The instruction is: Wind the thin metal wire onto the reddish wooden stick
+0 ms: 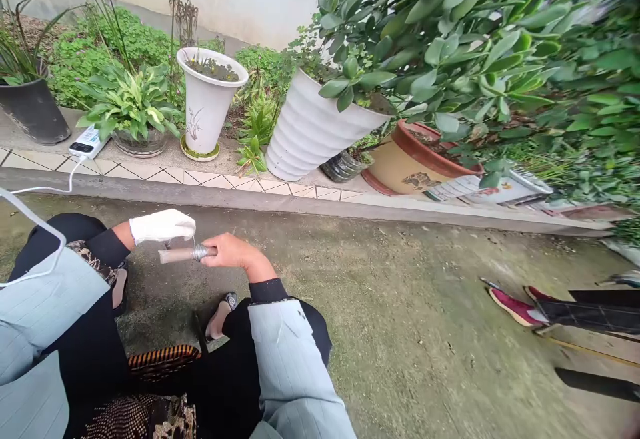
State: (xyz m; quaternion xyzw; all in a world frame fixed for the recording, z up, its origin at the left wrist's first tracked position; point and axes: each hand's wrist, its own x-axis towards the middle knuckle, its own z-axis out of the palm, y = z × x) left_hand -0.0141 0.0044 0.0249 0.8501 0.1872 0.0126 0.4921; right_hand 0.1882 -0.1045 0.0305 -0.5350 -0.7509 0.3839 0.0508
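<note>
- Right hand (230, 250): bare, fingers closed around one end of a pale grey-brown cylindrical rod (176, 255). Firm wrap, no visible gap.
- Rod: roughly level, held in front of the knees above the ground, free end pointing to the wearer's left.
- Silver metal wire (199, 252): wound in a tight coil around the rod, right beside the right hand's fingers. Thin strand rises from the coil to the left fingertips.
- Left hand (163, 226): white knit glove, just above the rod's free end, fingers bent down toward the coil. Can't tell whether they're pinched on the strand; contact point too small to read.
- Ground: greenish-grey concrete (390, 306), with a low tile-edged ledge (240, 182) ahead.
- On the ledge, left to right: black pot (35, 112), white power bank with display (87, 142) and white cable (71, 179) plugged in, white tapered pot with painted grass (203, 109) on a yellow-green saucer (200, 150), white ribbed pot (320, 126), tan pot with red-brown rim (407, 162).
- Far right: another person's dark trouser legs and red shoe (513, 307), well apart from both hands.
</note>
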